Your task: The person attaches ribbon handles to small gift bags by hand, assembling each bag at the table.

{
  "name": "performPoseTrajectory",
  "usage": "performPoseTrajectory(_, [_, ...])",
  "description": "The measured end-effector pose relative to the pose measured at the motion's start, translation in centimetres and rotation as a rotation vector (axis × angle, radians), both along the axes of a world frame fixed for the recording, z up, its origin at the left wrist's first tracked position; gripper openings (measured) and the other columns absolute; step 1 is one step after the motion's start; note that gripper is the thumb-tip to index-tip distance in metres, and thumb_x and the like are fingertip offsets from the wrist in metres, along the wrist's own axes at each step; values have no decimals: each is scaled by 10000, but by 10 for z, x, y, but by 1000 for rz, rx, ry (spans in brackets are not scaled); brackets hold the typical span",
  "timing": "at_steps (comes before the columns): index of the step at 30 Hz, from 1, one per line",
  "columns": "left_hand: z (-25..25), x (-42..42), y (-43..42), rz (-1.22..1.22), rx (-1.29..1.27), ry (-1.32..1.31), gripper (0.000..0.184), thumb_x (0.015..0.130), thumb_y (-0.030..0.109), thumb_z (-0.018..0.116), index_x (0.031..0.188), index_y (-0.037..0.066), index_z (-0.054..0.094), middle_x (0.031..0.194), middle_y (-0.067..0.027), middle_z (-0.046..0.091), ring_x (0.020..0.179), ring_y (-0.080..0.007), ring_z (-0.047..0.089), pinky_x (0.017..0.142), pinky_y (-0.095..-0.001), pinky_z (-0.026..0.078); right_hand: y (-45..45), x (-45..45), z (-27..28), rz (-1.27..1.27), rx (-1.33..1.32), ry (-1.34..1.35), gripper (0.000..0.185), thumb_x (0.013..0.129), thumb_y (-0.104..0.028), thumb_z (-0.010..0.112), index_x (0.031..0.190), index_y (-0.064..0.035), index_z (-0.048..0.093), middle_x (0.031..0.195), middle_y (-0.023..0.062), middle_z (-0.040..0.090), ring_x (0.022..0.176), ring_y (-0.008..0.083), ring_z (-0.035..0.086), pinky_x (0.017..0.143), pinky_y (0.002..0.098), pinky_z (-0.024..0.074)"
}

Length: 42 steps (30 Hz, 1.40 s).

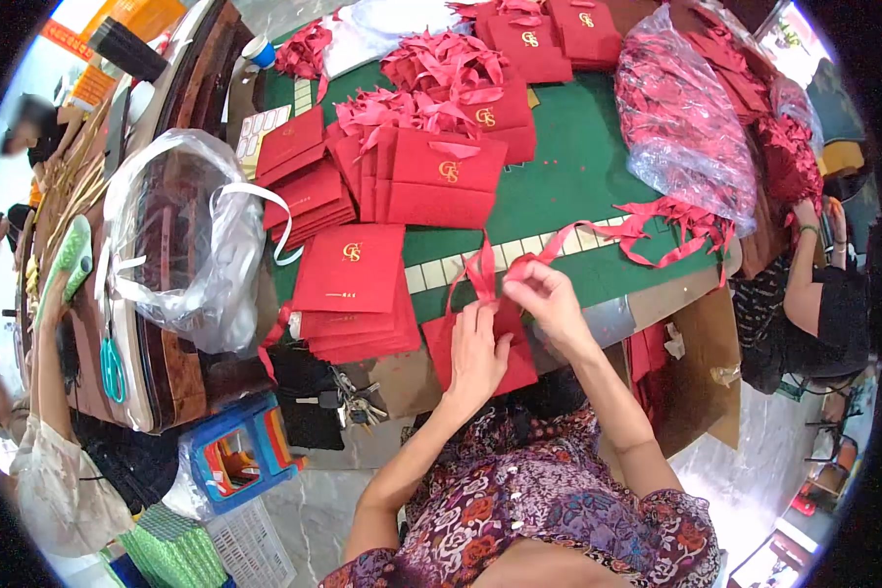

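Observation:
A red gift bag (519, 364) lies at the table's near edge, in front of my body. My left hand (477, 355) rests over its upper part, fingers closed near the base of a red ribbon loop (481, 269). My right hand (551, 304) pinches a red ribbon (570, 235) just above the bag. One length of this ribbon stretches right, toward a loose bunch of ribbons (681, 230). Left of my hands sits a stack of flat red bags (351, 269) with gold lettering. Finished-looking bags with ribbon handles (448, 176) stand farther back.
A plastic-wrapped bundle of red ribbons (681, 122) lies at the right. Clear plastic bag (181, 235), teal-handled scissors (114, 367) and a blue stool (240, 456) are on the left. Keys (360, 400) hang at the table edge. Other people sit at both sides.

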<state>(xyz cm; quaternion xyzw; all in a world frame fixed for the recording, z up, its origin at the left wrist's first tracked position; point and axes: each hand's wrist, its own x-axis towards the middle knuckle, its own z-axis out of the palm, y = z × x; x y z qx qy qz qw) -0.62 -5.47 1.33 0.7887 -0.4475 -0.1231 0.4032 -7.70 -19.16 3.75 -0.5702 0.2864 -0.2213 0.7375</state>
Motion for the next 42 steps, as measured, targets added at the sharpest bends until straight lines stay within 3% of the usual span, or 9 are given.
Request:
performPoseTrajectory(4, [-3, 2, 2, -23, -68, 56, 498, 756, 17, 725, 1214, 23, 529, 1207, -190, 528, 1096, -385, 520, 945, -462, 448, 6, 0, 65, 82, 12, -119, 73, 985, -81, 590, 1039, -34, 603, 928, 27, 653, 880, 79, 595, 840, 242, 464])
performPoseTrajectory(9, [18, 8, 16, -34, -132, 184, 515, 792, -14, 682, 1280, 7, 516, 1227, -184, 520, 1042, -347, 583, 886, -404, 508, 26, -7, 96, 220, -273, 39, 97, 993, -106, 562, 984, -13, 587, 833, 8, 582, 723, 96, 547, 635, 269, 460])
performPoseTrajectory(14, [9, 7, 56, -3, -338, 817, 571, 855, -73, 627, 1401, -13, 470, 1319, -115, 497, 941, -142, 639, 774, -266, 533, 48, -8, 51, 339, -924, 367, 129, 906, -161, 640, 923, -36, 613, 797, 174, 647, 733, 379, 645, 615, 444, 507])
performPoseTrajectory(16, [16, 10, 61, 14, -369, 920, 534, 906, -32, 633, 1418, -5, 480, 1317, -87, 539, 937, -104, 623, 768, -253, 527, 55, -12, 36, 347, -910, 322, 134, 894, -162, 648, 924, -37, 610, 803, 166, 651, 744, 371, 651, 636, 454, 517])
performPoseTrajectory(20, [11, 17, 61, 169, -226, 1135, 283, 956, 71, 647, 1229, -1, 632, 1006, -18, 677, 852, -74, 619, 752, -222, 503, 56, -26, 32, 456, -902, 353, 151, 894, -177, 648, 942, -37, 618, 825, 160, 661, 763, 373, 652, 653, 457, 520])
performPoseTrajectory(29, [9, 18, 58, 210, -279, 1049, 177, 969, 83, 635, 1122, -3, 654, 909, -19, 689, 784, -57, 624, 667, -215, 508, 65, -11, 20, 256, -629, 229, 164, 879, -75, 708, 1011, -11, 636, 938, 136, 689, 841, 286, 695, 715, 376, 543])
performPoseTrajectory(34, [34, 26, 51, 187, 75, -142, 300, 943, 73, 606, 1231, -7, 585, 1152, -172, 614, 866, -346, 678, 706, -428, 574, 61, -7, 1, 195, -751, 222, 115, 866, -11, 672, 976, -11, 638, 902, 144, 665, 827, 313, 680, 714, 378, 538])
performPoseTrajectory(35, [30, 24, 51, 171, 182, -69, 389, 927, 70, 588, 1308, 12, 530, 1247, -200, 527, 918, -453, 635, 730, -504, 562, 60, -8, -5, 182, -743, 225, 114, 870, -24, 661, 982, -23, 639, 901, 144, 649, 824, 337, 667, 704, 406, 534])
performPoseTrajectory(42, [16, 15, 34, 152, 351, -106, 316, 909, 73, 606, 1215, 32, 540, 1194, -171, 532, 914, -411, 650, 711, -487, 562, 51, -16, -8, 121, -831, 266, 101, 852, -41, 664, 952, -47, 661, 902, 127, 637, 828, 344, 651, 706, 414, 528])
